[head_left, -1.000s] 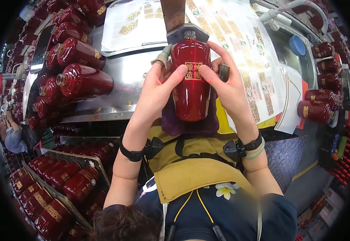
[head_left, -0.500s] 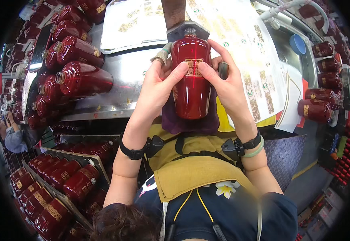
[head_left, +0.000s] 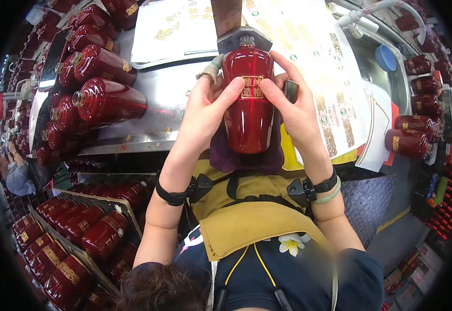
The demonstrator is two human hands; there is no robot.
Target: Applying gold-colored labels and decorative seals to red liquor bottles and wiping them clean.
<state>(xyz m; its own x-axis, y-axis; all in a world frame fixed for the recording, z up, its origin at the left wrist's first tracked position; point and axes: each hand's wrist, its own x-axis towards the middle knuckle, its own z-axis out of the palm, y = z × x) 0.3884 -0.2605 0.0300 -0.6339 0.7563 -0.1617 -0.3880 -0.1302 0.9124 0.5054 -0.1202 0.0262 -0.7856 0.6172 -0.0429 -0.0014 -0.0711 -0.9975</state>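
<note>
A glossy red bottle (head_left: 249, 127) with a clear glass neck lies in front of me, its neck pointing away and its lower end over a purple cloth (head_left: 236, 161). My left hand (head_left: 207, 101) grips its left side, with a pale wrapping on a finger. From the right, my right hand (head_left: 294, 109) grips it, and a dark band (head_left: 290, 91) shows at its fingers. Both thumbs press at the edges of a square gold label (head_left: 252, 87) on the bottle's front. Most of my other fingers are hidden behind the bottle.
Several red bottles (head_left: 109, 101) lie at the left of the metal table (head_left: 156, 111). Sheets of gold decals (head_left: 334, 98) spread to the right, near a sink with a blue cup (head_left: 385, 57). A metal bracket (head_left: 227, 18) stands beyond the bottle. Crated bottles (head_left: 104, 236) sit lower left.
My thumbs have shifted outward on the label, so more of its gold characters show. The bottle and both hands stay in nearly the same place.
</note>
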